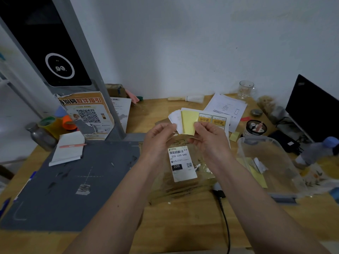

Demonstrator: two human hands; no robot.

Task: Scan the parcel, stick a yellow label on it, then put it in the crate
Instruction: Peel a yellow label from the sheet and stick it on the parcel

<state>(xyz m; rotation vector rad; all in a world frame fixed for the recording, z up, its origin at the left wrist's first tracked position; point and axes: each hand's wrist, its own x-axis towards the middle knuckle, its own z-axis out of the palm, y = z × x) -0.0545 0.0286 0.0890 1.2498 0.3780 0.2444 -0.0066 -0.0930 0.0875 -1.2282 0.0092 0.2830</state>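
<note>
Parcel (183,173), a clear bag with a white shipping label, lies flat on the wooden desk (183,226) beneath both raised hands. Left hand (157,138) pinches white backing paper (175,119); right hand (211,138) pinches the yellow label (189,121), peeling them apart. Clear plastic crate (271,162) sits just right of the parcel.

Two bare forearms w/ left hand (159,138) and right hand (211,137): no sleeves, gloves, watch or rings visible; short nails; small dark mole on left forearm, well back from the fingertips.
</note>
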